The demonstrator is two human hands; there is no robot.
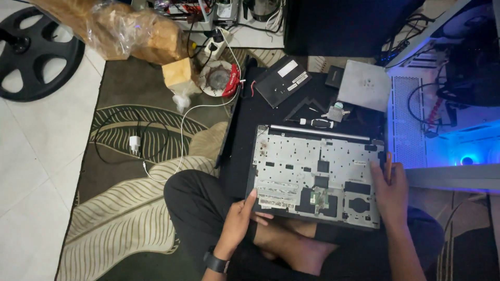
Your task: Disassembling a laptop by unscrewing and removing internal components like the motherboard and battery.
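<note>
One head-worn camera looks almost straight down from above the seated person's lap, fairly near, taking in the opened laptop chassis (317, 174), the patterned rug (130, 208) at left and a lit computer case (453, 119) at right

Upper left, on the white tile floor (31, 156): black wheel-shaped base (31, 49). Leaf-patterned rug (130, 218) carries a white charger with its cable (135, 143), a power strip (216, 44) and a round fan part with a red edge (221, 79). Crumpled plastic bag over brown blocks (125, 31) near the top. Open computer case lit blue (453, 104) on my right. Screwdriver (317, 123) lies on the black mat (245, 135).
</note>
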